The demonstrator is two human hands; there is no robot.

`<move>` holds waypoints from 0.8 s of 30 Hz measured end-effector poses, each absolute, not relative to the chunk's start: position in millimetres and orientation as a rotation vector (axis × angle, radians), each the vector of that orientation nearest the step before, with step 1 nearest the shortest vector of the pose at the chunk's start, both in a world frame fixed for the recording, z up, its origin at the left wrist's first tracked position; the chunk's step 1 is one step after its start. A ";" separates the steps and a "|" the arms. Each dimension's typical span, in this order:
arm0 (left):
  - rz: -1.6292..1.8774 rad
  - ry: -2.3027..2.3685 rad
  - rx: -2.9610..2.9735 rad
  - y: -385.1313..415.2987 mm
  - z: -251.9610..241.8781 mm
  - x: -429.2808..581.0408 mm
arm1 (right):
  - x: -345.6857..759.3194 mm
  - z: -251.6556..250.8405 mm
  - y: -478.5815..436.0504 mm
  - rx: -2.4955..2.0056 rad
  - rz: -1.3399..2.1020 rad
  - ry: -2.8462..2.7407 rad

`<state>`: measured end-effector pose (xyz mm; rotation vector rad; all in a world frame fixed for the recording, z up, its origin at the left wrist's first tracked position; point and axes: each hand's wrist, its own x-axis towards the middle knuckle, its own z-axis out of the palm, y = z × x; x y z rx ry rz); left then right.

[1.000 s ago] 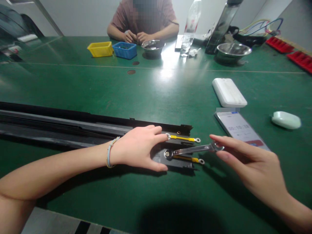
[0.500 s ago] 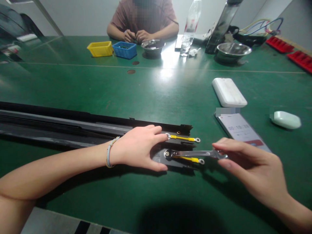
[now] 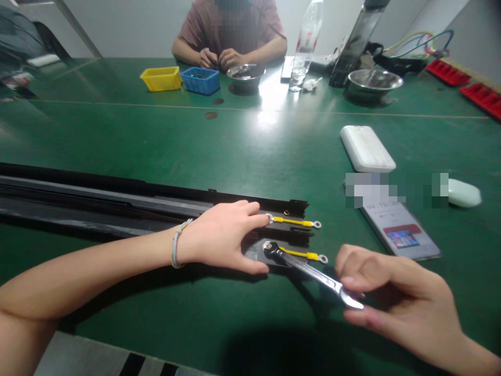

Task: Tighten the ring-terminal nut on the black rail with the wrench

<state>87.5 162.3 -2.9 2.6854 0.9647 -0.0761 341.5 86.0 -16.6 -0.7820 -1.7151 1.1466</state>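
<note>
Long black rails (image 3: 97, 196) lie across the table from the left, ending near the middle. My left hand (image 3: 223, 235) rests flat on their right end, fingers spread, index fingertip at the ring end of the upper yellow wire (image 3: 293, 222). A lower yellow wire (image 3: 305, 255) sticks out beside the wrench head. The silver wrench (image 3: 313, 274) has its dark ring end around a bolt (image 3: 268, 246) on the rail, and its open end points down to the right. My right hand (image 3: 407, 303) pinches that open end between thumb and fingers.
Right of the rails lie a phone (image 3: 407, 235), a white box (image 3: 368, 149) and a pale green case (image 3: 464, 193). Farther back stand yellow (image 3: 160, 81) and blue bins (image 3: 200, 83), metal bowls (image 3: 376, 86) and bottles (image 3: 301, 62). A person (image 3: 235, 36) sits opposite.
My right hand has moved down toward me, swinging the wrench's free end from nearly level to a slant around the bolt. More of the phone shows. My left hand has stayed in place.
</note>
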 end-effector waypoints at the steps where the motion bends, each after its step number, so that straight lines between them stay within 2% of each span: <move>1: -0.074 0.965 2.687 162.4 -3.3 87.8 | 341.4 -16.6 86.1 -0.782 1.149 -1.713; 9: -0.070 0.968 2.689 157.2 -0.8 78.2 | 339.5 -11.9 92.5 -0.909 0.993 -1.719; 17: -0.083 0.963 2.682 149.0 3.9 75.1 | 341.0 -7.2 90.9 -1.330 0.655 -1.733; 24: -0.065 0.958 2.687 145.3 2.1 80.0 | 346.6 -15.0 91.2 -1.463 0.627 -1.731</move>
